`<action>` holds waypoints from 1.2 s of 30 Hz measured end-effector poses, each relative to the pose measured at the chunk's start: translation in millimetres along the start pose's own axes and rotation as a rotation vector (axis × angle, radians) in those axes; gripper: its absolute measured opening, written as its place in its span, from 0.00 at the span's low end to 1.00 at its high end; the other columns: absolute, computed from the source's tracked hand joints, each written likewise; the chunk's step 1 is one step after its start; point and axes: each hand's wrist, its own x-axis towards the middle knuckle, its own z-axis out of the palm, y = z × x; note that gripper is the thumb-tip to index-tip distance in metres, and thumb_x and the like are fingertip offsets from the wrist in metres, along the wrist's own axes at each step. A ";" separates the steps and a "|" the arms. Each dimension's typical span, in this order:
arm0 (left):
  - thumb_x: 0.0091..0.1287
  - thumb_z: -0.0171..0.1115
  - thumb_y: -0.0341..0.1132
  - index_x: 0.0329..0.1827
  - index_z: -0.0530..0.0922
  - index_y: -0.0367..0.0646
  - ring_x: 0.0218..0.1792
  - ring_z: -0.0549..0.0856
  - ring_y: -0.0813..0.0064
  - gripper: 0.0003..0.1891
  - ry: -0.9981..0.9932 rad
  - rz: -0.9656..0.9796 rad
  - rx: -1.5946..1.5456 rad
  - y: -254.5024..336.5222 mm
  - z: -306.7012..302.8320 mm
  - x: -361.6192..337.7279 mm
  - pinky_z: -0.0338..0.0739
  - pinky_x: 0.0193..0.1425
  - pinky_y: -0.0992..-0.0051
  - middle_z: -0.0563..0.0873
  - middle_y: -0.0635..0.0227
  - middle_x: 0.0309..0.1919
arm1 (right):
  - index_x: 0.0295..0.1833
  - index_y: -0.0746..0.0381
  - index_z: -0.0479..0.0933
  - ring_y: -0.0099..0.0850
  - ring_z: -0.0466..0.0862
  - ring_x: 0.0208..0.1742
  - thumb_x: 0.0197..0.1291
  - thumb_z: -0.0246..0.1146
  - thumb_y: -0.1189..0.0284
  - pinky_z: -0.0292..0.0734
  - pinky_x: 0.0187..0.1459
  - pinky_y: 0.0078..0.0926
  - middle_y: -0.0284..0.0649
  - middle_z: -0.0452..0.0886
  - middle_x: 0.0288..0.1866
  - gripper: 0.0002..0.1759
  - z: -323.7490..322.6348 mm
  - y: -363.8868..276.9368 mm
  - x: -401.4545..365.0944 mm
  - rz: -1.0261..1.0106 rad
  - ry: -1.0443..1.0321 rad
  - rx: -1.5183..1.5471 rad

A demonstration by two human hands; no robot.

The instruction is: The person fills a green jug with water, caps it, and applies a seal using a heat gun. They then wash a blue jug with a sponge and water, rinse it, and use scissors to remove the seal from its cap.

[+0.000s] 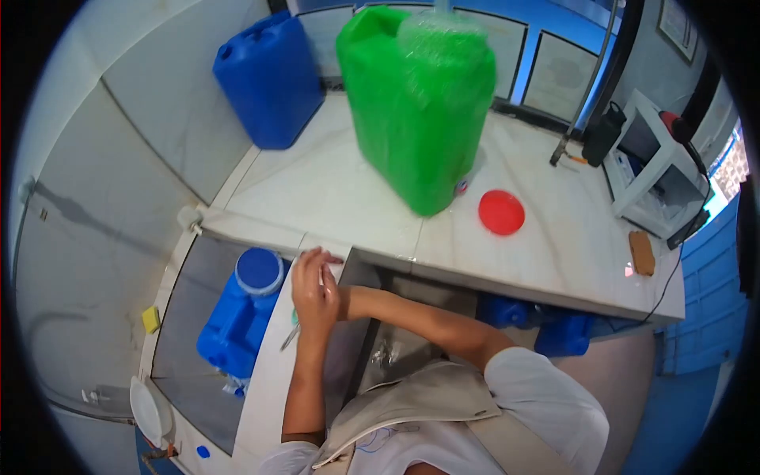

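My left hand [311, 294] is raised over the white ledge between the two sinks, its fingers stretched upward. My right forearm crosses from the right, and my right hand [339, 303] meets the left one, its fingers mostly hidden. Just below the hands, a thin metal tool with a teal part [291, 336] lies on the ledge. Left of them, a blue jerrycan [229, 324] with a round blue lid [260, 271] is in the left sink. Beyond stands a big green jerrycan [419, 119], its top right covered by something clear and bubbly.
A red round lid [501, 212] lies beside the green jerrycan. Another blue jerrycan [269, 83] stands at the back left. A yellow sponge [151, 319] and a white bowl [150, 412] sit along the left edge. At right are a white shelf [661, 170] and a brown block [641, 253].
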 end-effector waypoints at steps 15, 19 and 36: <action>0.62 0.58 0.34 0.44 0.75 0.39 0.55 0.78 0.61 0.11 -0.818 0.713 0.008 106.3 323.1 20.8 0.60 0.70 0.55 0.80 0.58 0.45 | 0.58 0.64 0.74 0.42 0.80 0.56 0.61 0.59 0.66 0.73 0.56 0.31 0.51 0.81 0.52 0.21 -433.4 270.6 -103.2 0.225 1.021 -0.310; 0.65 0.55 0.34 0.43 0.75 0.40 0.56 0.77 0.58 0.09 -0.872 0.530 -0.197 96.6 296.6 28.2 0.61 0.69 0.57 0.80 0.58 0.46 | 0.62 0.62 0.72 0.38 0.78 0.58 0.63 0.59 0.65 0.71 0.58 0.31 0.47 0.78 0.58 0.23 -433.8 250.2 -85.4 0.072 0.743 0.193; 0.62 0.60 0.46 0.53 0.75 0.41 0.52 0.80 0.68 0.22 0.257 -0.903 -1.539 33.0 159.8 83.9 0.72 0.60 0.67 0.82 0.64 0.50 | 0.37 0.64 0.77 0.48 0.81 0.39 0.63 0.58 0.62 0.74 0.40 0.40 0.48 0.82 0.35 0.14 -401.0 264.6 -128.8 0.371 1.156 -0.348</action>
